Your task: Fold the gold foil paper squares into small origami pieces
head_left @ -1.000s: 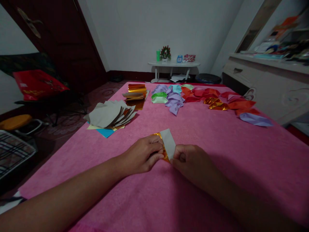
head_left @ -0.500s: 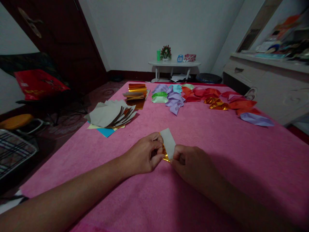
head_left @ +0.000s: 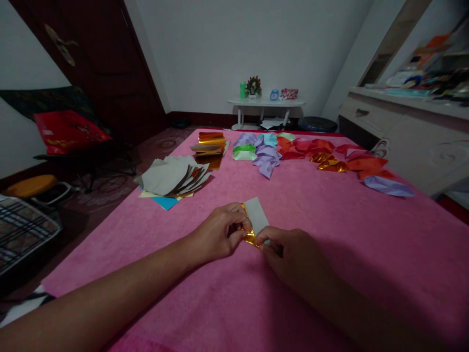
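A small sheet of gold foil paper lies on the pink cloth, its pale grey back facing up. Along the near left edge a shiny gold strip is folded over onto the grey side. My left hand pinches the folded strip at the left, fingertips and thumb pressed together. At the right end of the same strip, my right hand pinches the near corner of the sheet. My fingers cover parts of the fold and both its ends.
Left of centre lies a fanned stack of grey-backed sheets, with gold sheets behind it. Folded purple papers, red papers and a gold folded piece spread across the far side. A white table stands by the wall.
My right fingers have shifted up and inward over the sheet's edge. More gold now shows along the fold on the left. The view has tilted slightly, so the scene sits lower.
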`<action>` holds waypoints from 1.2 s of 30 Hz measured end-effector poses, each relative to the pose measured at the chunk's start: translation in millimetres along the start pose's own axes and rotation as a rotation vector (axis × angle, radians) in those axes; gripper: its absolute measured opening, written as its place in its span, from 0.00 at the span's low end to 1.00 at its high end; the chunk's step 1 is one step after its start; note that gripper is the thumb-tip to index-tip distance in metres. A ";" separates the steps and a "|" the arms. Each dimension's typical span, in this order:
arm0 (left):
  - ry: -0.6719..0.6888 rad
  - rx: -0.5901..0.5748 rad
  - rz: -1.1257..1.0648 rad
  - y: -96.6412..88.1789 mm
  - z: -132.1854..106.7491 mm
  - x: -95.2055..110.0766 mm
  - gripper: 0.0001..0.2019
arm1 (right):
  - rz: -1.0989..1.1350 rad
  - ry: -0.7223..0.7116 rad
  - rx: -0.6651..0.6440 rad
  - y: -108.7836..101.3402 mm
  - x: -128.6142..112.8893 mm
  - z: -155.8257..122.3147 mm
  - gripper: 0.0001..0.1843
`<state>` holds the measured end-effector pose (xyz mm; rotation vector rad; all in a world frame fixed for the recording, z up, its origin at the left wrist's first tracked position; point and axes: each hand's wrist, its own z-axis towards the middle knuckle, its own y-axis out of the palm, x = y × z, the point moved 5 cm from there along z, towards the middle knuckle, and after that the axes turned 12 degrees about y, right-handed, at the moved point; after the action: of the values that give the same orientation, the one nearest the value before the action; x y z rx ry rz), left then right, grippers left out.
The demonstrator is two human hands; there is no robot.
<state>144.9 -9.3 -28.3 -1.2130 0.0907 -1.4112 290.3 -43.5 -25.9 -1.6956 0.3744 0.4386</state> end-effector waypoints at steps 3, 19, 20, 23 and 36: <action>-0.003 0.011 -0.003 0.5 -0.8 -0.8 0.09 | -0.015 -0.041 0.009 -0.5 -1.9 -1.1 0.14; 0.176 -0.140 0.421 11.5 -3.1 12.5 0.07 | 0.241 -0.436 0.263 -12.4 23.0 29.4 0.23; 0.226 -0.145 0.477 10.9 -2.9 15.7 0.08 | 0.253 -0.473 0.236 -11.3 24.4 32.5 0.24; 0.340 -0.153 0.581 8.1 -0.8 26.3 0.11 | 0.282 -0.577 0.131 -8.3 25.1 35.0 0.23; 0.397 -0.192 0.719 18.4 -9.3 40.8 0.09 | 0.318 -0.638 0.048 -9.4 24.6 33.0 0.14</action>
<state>161.6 -51.1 -20.9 -0.8947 0.8671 -0.9880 313.7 -9.5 -34.6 -1.3597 0.1772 1.1551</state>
